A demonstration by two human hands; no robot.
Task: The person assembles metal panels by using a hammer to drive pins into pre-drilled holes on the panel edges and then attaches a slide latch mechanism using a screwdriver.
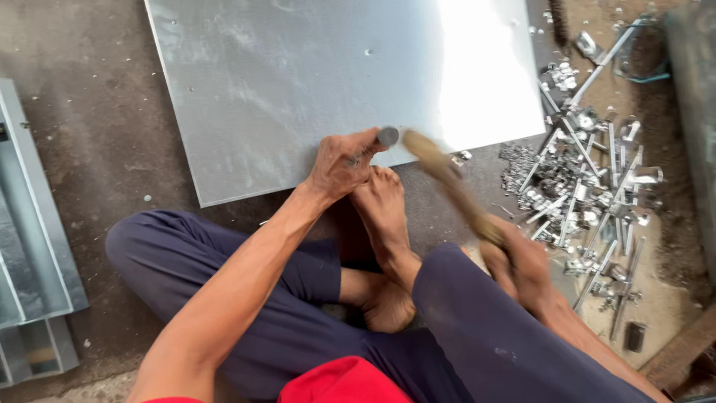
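Observation:
I sit cross-legged on the ground at the near edge of a large grey metal sheet [298, 82]. My left hand [339, 164] is closed around a short steel punch [385, 137], holding its tip on the sheet's front edge, just above my bare foot [384, 209]. My right hand [514, 261] grips the wooden handle of a hammer [451, 186], which is blurred in motion; its head end is close to the top of the punch.
A heap of metal bolts, rods and brackets [589, 186] lies on the ground to the right. Folded grey metal channels [30, 246] lie at the left edge. A small dark block [635, 336] sits at lower right beside a wooden plank [682, 351].

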